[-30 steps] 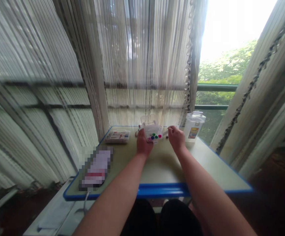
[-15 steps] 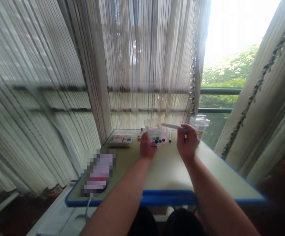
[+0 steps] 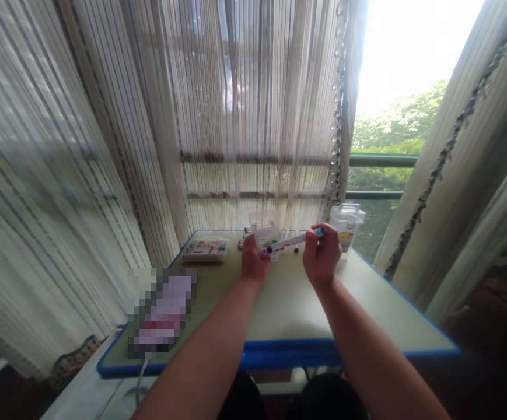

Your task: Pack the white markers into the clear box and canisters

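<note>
My left hand (image 3: 254, 261) is closed around the near left side of a clear plastic case (image 3: 265, 221), whose lid stands up at the back. Several markers with coloured ends (image 3: 277, 247) lie inside it. In my right hand (image 3: 322, 256) is a white marker (image 3: 294, 240) with a light blue end at the fingers. Its far end points left and down, over the case's contents; whether it touches them I cannot tell. More markers (image 3: 241, 243) lie on the table just left of and behind the case, partly hidden by my left hand.
On the pale table (image 3: 288, 309) with a blue edge, a closed marker case (image 3: 206, 249) lies at the left. A clear lidded container (image 3: 348, 224) stands behind my right hand. A blurred-out flat device (image 3: 165, 312) with a cable lies front left. Curtains (image 3: 253, 105) hang behind.
The marker in my right hand has swung from pointing up and left, above the case, to pointing down over the markers in it. My left hand still holds the case. The view has shifted slightly.
</note>
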`<state>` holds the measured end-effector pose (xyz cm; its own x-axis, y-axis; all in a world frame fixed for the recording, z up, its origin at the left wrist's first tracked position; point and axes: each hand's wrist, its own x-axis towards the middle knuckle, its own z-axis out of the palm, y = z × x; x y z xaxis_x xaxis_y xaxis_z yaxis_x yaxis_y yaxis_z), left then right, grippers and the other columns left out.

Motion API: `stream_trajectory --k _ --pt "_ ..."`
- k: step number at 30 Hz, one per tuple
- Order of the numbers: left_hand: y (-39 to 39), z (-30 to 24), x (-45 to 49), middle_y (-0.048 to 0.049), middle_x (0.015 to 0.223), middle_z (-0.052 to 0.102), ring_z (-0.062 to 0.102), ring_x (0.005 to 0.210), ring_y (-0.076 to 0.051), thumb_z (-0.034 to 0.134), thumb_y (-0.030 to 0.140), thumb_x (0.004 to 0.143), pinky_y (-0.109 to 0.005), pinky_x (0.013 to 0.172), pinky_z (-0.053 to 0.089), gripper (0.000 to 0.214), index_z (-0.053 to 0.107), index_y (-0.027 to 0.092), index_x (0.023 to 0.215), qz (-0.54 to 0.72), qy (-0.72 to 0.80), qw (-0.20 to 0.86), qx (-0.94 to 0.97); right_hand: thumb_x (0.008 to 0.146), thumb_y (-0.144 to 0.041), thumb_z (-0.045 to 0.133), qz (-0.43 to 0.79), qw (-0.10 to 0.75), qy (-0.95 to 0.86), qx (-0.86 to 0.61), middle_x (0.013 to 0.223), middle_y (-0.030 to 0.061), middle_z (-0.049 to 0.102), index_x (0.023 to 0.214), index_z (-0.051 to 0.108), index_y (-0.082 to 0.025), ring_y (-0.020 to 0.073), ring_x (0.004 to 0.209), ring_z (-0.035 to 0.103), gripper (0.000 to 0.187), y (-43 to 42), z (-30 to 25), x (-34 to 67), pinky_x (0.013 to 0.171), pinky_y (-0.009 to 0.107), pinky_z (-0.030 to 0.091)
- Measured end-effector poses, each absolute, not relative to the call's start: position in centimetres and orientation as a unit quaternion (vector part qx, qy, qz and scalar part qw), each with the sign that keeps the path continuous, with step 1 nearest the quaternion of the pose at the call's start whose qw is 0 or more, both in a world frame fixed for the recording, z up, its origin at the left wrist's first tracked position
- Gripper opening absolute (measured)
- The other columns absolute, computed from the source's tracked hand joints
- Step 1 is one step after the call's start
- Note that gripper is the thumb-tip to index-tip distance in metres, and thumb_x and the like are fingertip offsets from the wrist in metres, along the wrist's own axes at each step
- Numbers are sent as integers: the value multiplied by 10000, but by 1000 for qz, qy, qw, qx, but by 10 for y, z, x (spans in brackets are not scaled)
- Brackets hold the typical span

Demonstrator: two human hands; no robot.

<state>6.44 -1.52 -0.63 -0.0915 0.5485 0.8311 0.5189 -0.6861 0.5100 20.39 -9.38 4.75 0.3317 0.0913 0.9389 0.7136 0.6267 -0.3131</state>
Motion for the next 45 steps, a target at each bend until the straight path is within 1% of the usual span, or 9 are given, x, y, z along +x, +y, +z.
stream_trajectory --k 8,11,14,17,20,22,28,35,45 --pt "-18 -7 61 -97 939 569 563 933 -262 567 54 600 -451 847 493 385 500 200 951 618 405 -5 674 908 -382 412 -99 789 -497 -347 506 -101 433 929 442 -203 71 401 482 183 -86 43 201 423 170 369" --pt "-22 -4 61 -100 967 564 553 970 -261 561 36 587 -437 885 483 424 505 180 983 609 402 -5 684 915 -367 408 -86 779 -511 -352 492 -108 435 941 434 -204 72 396 487 168 -88 42 197 431 170 376" --pt "-26 -3 62 -108 1004 553 541 1010 -269 547 28 589 -442 910 474 470 489 174 1032 599 394 -8 697 889 -359 471 -114 732 -559 -372 565 -72 511 948 464 -199 79 460 519 171 -89 40 195 477 184 404" --pt "-28 -3 64 -139 1052 534 525 1040 -297 566 70 633 -463 919 463 486 448 158 1096 592 389 -11 706 861 -335 526 -165 638 -651 -377 684 -14 576 907 540 -194 89 555 539 149 -87 40 191 546 201 426" --pt "-30 -2 67 -153 1016 534 523 1028 -308 548 109 700 -466 928 443 380 442 142 1063 575 384 -33 721 845 -327 547 -211 523 -731 -384 798 40 600 879 625 -203 137 726 552 151 -84 40 187 667 242 444" --pt "-31 0 68 -134 969 538 528 1010 -296 545 115 709 -447 930 436 311 453 158 1004 567 376 -49 732 840 -336 550 -227 484 -744 -401 847 59 594 874 660 -213 169 809 534 169 -82 38 185 736 277 442" --pt "-35 3 66 -104 936 543 542 956 -265 531 101 678 -429 857 469 327 436 205 974 597 365 -56 713 814 -334 584 -221 492 -733 -414 844 71 568 847 689 -203 191 818 499 171 -78 36 183 770 315 444" --pt "-36 4 65 -94 914 534 549 917 -252 547 132 689 -431 840 479 300 437 205 959 610 366 -31 702 793 -304 572 -212 444 -779 -388 914 80 562 973 690 -205 201 830 487 237 -81 40 192 779 349 444" --pt "-38 6 67 -98 903 531 540 890 -243 565 137 713 -428 807 489 279 438 174 960 606 365 -47 705 810 -290 557 -179 484 -763 -389 884 67 540 844 708 -205 168 768 490 177 -77 40 195 756 335 457"
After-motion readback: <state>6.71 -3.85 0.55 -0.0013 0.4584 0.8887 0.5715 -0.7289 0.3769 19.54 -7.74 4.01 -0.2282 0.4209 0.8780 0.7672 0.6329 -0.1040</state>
